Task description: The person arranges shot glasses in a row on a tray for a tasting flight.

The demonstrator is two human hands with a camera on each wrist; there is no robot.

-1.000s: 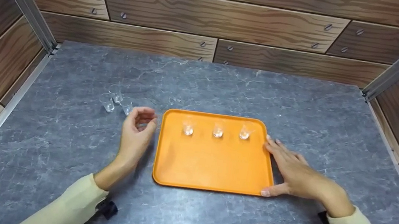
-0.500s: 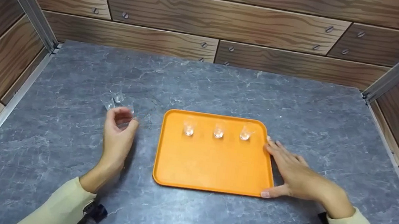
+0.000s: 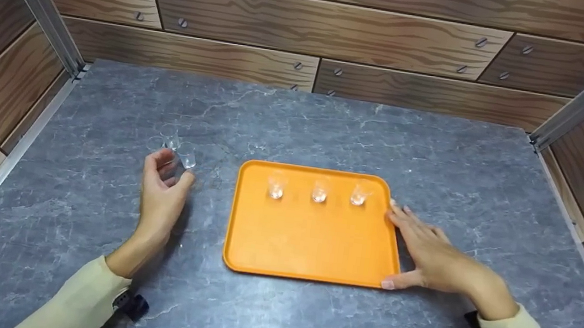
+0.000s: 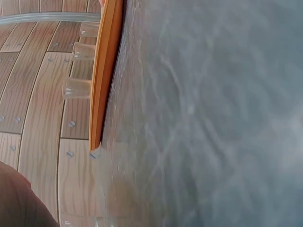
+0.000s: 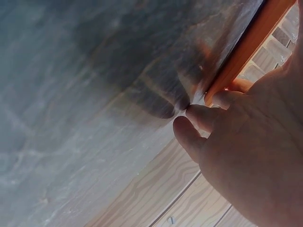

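Note:
My left hand (image 3: pixel 163 190) is beside a small group of clear shot glasses on the left of the table. Its fingers are curved, with a gap to the thumb. One shot glass (image 3: pixel 189 160) stands just beyond the thumb, another glass (image 3: pixel 171 142) farther back. A third is mostly hidden behind the fingers. The orange tray (image 3: pixel 310 241) bears three clear glasses in a row near its far edge: a left glass (image 3: pixel 276 187), a middle glass (image 3: pixel 320 191) and a right glass (image 3: pixel 359 194). My right hand (image 3: pixel 428 256) touches the tray's right edge with fingers and thumb spread.
The table (image 3: pixel 262 316) has a grey marbled top. A wood-patterned wall (image 3: pixel 243 16) stands at the back, with similar panels at both sides. Metal posts rise at the back left (image 3: pixel 38 5) and back right corners.
My left hand has moved left, away from the tray's left edge to the loose shot glasses. My right hand stays on the tray's edge, and the tray glasses have not moved.

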